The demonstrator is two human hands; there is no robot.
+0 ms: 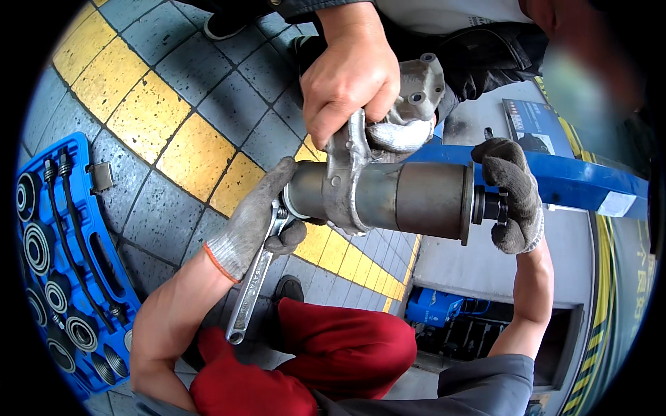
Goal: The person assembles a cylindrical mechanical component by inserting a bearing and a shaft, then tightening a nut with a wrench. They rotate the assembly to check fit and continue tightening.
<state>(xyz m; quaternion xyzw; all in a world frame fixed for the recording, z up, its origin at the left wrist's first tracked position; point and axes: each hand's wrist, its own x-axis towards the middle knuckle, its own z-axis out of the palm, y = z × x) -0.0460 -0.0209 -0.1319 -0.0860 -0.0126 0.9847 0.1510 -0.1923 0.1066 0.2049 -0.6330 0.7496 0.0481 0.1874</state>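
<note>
A metal press sleeve [430, 201] lies roughly level in front of me, passing through the ring of a cast metal arm [340, 180]. My left hand [253, 215], in a grey-white glove, is closed round a chrome adjustable wrench [251, 295] at the sleeve's left end. The wrench handle hangs down toward my knee; whether its jaws grip anything is hidden. My right hand [513, 197], gloved too, curls its fingers round the dark nut [494, 207] of the screw at the right end. Across from me, a person's bare hand [354, 80] grips the cast arm from above.
That person's gloved hand [402, 135] supports the arm underneath. An open blue case [104, 249] of round adapters and threaded rods lies at left on the tiled floor. A blue beam [569, 182] runs behind my right hand. Below it stands a blue box [433, 306].
</note>
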